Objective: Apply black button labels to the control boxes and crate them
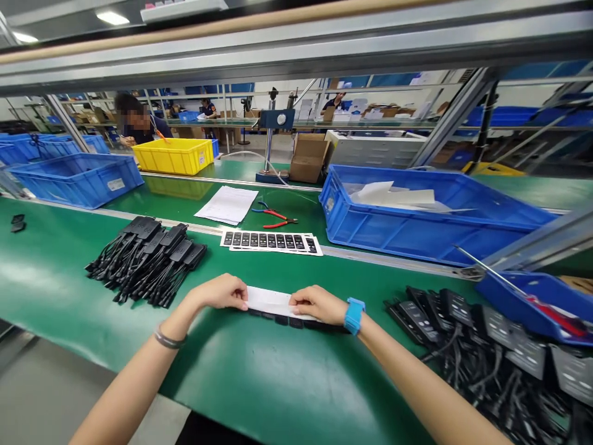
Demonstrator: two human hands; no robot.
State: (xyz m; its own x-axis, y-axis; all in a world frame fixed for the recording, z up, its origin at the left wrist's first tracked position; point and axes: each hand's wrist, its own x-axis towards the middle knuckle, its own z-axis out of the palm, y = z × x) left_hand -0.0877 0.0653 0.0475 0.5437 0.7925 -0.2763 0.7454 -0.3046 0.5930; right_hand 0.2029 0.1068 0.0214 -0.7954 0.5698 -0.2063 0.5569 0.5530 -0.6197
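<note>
White strip (269, 301) held between the two hands above the near part of the green tabletop (259, 377). The left hand (231, 293) pinches the strip's left end between thumb and fingers; the right hand (317, 304) grips it farther along, the fingertips bent over its upper face. A row of small dark pieces (281, 320) shows along the strip's near edge; whether they are joined to it or lie beneath it cannot be told. The strip appears thin and flat, and is judged to be light, paper-like and flexible: easily bowed or creased if squeezed at one point, and little inclined to slip under a dry fingertip. It is best taken near both ends, by the margins, with a shallow pinch and slight even tension, so that its middle lies straight; the face is better left unpressed in case it carries adhesive, which cannot be confirmed from this angle. Beyond the hands lie printed label sheets (264, 240), white papers (227, 205) and a hand tool (278, 225) with red and blue handles. Black cabled units lie in a left-hand heap (148, 247) and a right-hand heap (491, 334), both apart from the strip. A large blue bin (370, 232), holding white sheets, stands at the far right.
</note>
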